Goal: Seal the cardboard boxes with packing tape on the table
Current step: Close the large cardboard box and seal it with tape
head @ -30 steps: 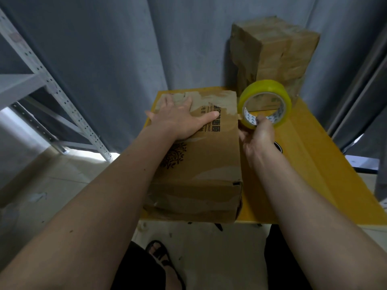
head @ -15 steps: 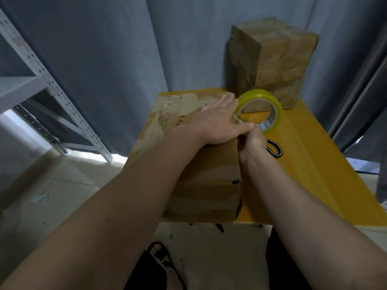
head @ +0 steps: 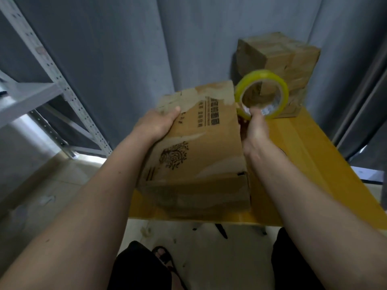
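On table (head: pixel 314 155), box (head: pixel 201 147) gripped, tape roll (head: pixel 261 94) held

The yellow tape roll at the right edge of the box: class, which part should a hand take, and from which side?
Take the tape roll by the near, lower part of its ring, coming from below on the person's side, fingers through the open core. It stands on edge with the hole facing the camera, and the right hand grips it there now. The cardboard box blocks its left side.
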Motion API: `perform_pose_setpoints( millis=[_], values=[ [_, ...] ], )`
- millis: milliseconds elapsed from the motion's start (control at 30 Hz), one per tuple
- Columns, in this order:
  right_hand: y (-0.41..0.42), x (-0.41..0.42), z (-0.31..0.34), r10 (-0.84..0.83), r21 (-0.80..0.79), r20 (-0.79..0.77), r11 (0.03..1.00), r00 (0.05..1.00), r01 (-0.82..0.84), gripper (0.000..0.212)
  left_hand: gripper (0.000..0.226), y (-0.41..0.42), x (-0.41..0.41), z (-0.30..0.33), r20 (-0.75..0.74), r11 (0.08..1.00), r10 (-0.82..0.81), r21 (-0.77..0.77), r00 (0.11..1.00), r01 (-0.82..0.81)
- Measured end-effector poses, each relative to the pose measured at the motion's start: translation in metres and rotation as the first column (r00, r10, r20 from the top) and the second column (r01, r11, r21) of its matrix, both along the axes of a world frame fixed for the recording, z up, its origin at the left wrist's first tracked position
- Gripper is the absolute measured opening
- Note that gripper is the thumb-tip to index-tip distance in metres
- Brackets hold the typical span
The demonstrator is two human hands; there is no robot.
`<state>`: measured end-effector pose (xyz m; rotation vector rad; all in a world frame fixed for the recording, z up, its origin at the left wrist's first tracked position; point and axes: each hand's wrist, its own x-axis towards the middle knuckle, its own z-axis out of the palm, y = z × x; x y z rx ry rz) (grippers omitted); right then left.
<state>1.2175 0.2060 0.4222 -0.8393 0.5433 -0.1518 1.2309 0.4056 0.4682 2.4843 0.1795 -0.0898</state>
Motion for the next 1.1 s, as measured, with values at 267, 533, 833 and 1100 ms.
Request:
perform_pose_setpoints(
  millis=[267, 533, 833, 1100],
  values=[
    [0.018, 0.013, 0.125, 0.011, -0.754, 0.157, 0.647, 0.988, 0.113, 0.043, 0.071, -0.007, -0.021, -0.020, -0.171, 0.579, -0.074, -0.810, 0.982, -0.098],
    [0.071, 0.022, 0.074, 0.087, -0.903, -0.122, 0.404, 0.989, -0.147, 0.043, 0.056, -0.021, -0.036, -0.038, -0.142, 0.396, -0.073, -0.913, 0.987, -0.102],
    [0.050, 0.034, 0.084, 0.135, -0.854, -0.084, 0.500, 0.987, -0.141, 0.045, 0.114, -0.038, -0.025, 0.010, 0.079, 0.725, -0.060, -0.682, 0.995, 0.098],
    [0.023, 0.034, 0.092, 0.189, -0.863, -0.046, 0.486, 0.981, -0.134, 0.041, 0.159, -0.077, -0.023, 0.022, 0.071, 0.997, -0.037, 0.067, 0.997, 0.032]
  ],
)
